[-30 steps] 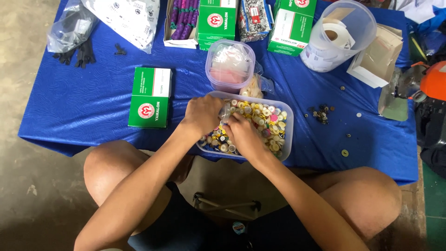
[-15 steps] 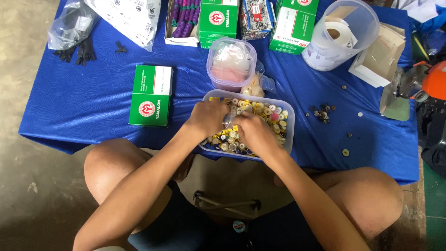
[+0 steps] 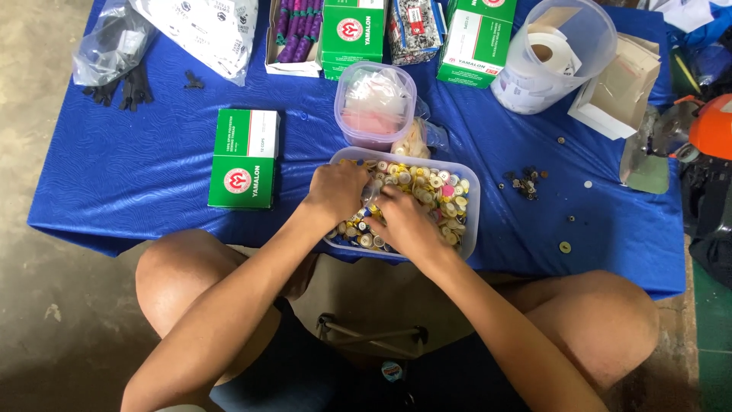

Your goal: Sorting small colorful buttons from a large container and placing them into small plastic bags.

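A person's left hand (image 3: 335, 191) and right hand (image 3: 404, 221) are digging side by side, almost touching, into a clear plastic tub (image 3: 470, 221) of small thread spools (image 3: 435, 187); whether either hand is gripping a spool cannot be told. The tub is sitting at the near edge of a blue-covered table (image 3: 152, 175), with a green box (image 3: 244, 158) lying to its left and a round lidded container (image 3: 375, 104) standing just behind.

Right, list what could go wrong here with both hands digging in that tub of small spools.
1. The clear tub sits at the blue table's near edge, over the lap; the left hand and right hand pressing inside might tip or slide it off.
2. Small spools are heaped near the rim, so stirring could flick some out.
3. Loose bits lying beside the tub could get mixed in.
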